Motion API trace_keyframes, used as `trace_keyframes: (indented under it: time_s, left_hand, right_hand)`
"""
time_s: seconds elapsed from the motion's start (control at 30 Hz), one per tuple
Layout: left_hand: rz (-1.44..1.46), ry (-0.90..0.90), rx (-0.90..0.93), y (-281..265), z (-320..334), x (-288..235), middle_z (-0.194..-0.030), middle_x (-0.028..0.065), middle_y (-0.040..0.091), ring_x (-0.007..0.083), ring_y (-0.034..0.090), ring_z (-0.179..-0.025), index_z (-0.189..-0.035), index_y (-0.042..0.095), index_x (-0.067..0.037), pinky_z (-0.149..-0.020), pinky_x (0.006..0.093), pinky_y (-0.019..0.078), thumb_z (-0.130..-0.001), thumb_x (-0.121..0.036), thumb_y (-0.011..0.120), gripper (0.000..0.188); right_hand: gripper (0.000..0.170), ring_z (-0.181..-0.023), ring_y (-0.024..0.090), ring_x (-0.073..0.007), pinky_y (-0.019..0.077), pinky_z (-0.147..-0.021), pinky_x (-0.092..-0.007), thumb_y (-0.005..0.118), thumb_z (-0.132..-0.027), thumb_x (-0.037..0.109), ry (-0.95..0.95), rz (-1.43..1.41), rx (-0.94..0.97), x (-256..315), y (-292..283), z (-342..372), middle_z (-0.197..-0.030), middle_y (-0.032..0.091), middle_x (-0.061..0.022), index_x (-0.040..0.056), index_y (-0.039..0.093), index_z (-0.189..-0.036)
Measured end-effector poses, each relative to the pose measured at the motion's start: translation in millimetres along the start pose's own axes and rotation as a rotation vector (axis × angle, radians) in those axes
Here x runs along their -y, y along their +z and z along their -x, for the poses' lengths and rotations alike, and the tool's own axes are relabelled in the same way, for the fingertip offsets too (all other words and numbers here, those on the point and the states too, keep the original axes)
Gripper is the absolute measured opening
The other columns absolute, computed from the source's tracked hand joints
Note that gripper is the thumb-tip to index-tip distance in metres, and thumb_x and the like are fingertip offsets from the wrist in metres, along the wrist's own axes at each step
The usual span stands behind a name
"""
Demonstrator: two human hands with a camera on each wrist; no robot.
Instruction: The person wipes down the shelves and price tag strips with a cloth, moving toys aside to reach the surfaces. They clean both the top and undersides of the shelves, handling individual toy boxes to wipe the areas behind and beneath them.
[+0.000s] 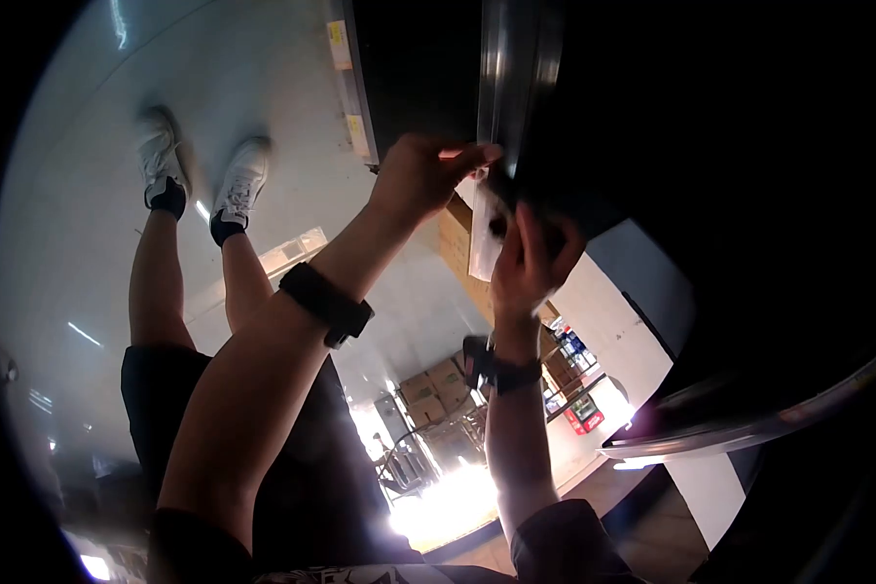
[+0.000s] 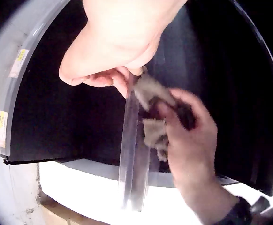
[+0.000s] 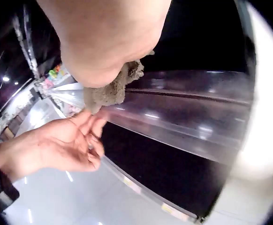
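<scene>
A grey-brown cloth (image 2: 150, 91) is bunched in my right hand (image 1: 535, 261), which holds it against a long clear plastic strip (image 2: 131, 164). In the right wrist view the cloth (image 3: 109, 93) lies over the strip's near end, partly hidden under the right palm. My left hand (image 1: 420, 180) pinches the strip's edge between thumb and fingers, right beside the cloth, as the right wrist view shows of the left hand (image 3: 73, 143). The strip (image 3: 183, 110) runs along the middle of a dark shelf (image 2: 56, 108).
Price labels (image 1: 339, 44) line the shelf's outer edge. Another curved clear rail (image 1: 749, 433) edges a dark surface at the right. Cardboard boxes (image 1: 433, 391) stand in the background. The person's shoes (image 1: 243, 180) are on the pale glossy floor (image 1: 78, 243).
</scene>
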State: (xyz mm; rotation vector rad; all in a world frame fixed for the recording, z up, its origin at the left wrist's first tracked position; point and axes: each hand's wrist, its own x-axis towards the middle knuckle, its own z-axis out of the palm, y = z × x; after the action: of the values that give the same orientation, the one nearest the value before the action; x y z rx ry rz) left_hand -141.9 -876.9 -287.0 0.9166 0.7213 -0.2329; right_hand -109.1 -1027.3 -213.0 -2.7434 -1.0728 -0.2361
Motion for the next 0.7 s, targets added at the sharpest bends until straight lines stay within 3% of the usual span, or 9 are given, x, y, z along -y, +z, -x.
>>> trace_keyframes:
  time_s: [0.07, 0.1, 0.23, 0.4, 0.53, 0.7]
  left_hand:
    - [-0.004, -0.132, 0.018, -2, 0, -4, -0.079, 0.0086, 0.068, 0.0139, 0.064, -0.074, -0.094, 0.07, -0.006, -0.069, 0.0272, 0.0474, -0.08, -0.038, 0.067, 0.035]
    - [0.011, -0.033, 0.013, -1, -1, 1, -0.078, 0.0088, 0.068, 0.0147, 0.064, -0.073, -0.092, 0.07, -0.007, -0.068, 0.0278, 0.0477, -0.08, -0.04, 0.067, 0.035]
    - [-0.028, -0.055, -0.023, -3, 2, -7, -0.076, 0.0089, 0.068, 0.0158, 0.065, -0.072, -0.09, 0.071, -0.007, -0.068, 0.0289, 0.048, -0.079, -0.044, 0.067, 0.039]
    - [-0.148, -0.086, 0.043, -8, -2, -16, -0.073, 0.0103, 0.067, 0.0223, 0.065, -0.068, -0.085, 0.072, -0.01, -0.064, 0.033, 0.0479, -0.079, -0.045, 0.064, 0.036]
    - [-0.16, 0.034, 0.0, -5, -6, -2, -0.071, 0.0105, 0.066, 0.025, 0.064, -0.066, -0.082, 0.072, -0.011, -0.061, 0.0348, 0.047, -0.08, -0.045, 0.063, 0.035]
    - [-0.142, 0.055, -0.063, 1, 3, -4, -0.061, 0.0159, 0.061, 0.0284, 0.062, -0.06, -0.079, 0.07, -0.006, -0.058, 0.0363, 0.0463, -0.082, -0.048, 0.058, 0.044]
  right_hand:
    - [0.026, -0.087, 0.055, -0.0248, 0.0477, -0.072, -0.032, 0.07, -0.075, 0.006, -0.029, -0.032, -0.041, 13, 13, -48, -0.1, 0.05, -0.0117, 0.0152, 0.068, -0.099]
    - [0.029, -0.087, 0.055, -0.0253, 0.0482, -0.069, -0.0327, 0.07, -0.075, 0.005, -0.063, -0.024, -0.046, 18, 20, -75, -0.101, 0.049, -0.0126, 0.0166, 0.067, -0.101]
    - [0.032, -0.086, 0.056, -0.0262, 0.0488, -0.068, -0.0342, 0.069, -0.074, 0.004, -0.064, -0.114, 0.003, 43, 32, -141, -0.101, 0.049, -0.0137, 0.0172, 0.066, -0.103]
    - [0.036, -0.082, 0.055, -0.0274, 0.0479, -0.069, -0.0345, 0.064, -0.072, 0.0, -0.107, 0.018, 0.165, 9, -1, -43, -0.096, 0.048, -0.0126, 0.0149, 0.066, -0.105]
    - [0.035, -0.085, 0.055, -0.0305, 0.0494, -0.072, -0.0362, 0.065, -0.071, -0.001, 0.102, 0.082, 0.325, -10, -35, 49, -0.098, 0.048, -0.0148, 0.0178, 0.068, -0.101]
    - [0.038, -0.086, 0.054, -0.0314, 0.0482, -0.073, -0.0374, 0.062, -0.07, -0.003, 0.033, 0.112, 0.244, 9, -18, 8, -0.097, 0.047, -0.0147, 0.0176, 0.068, -0.102]
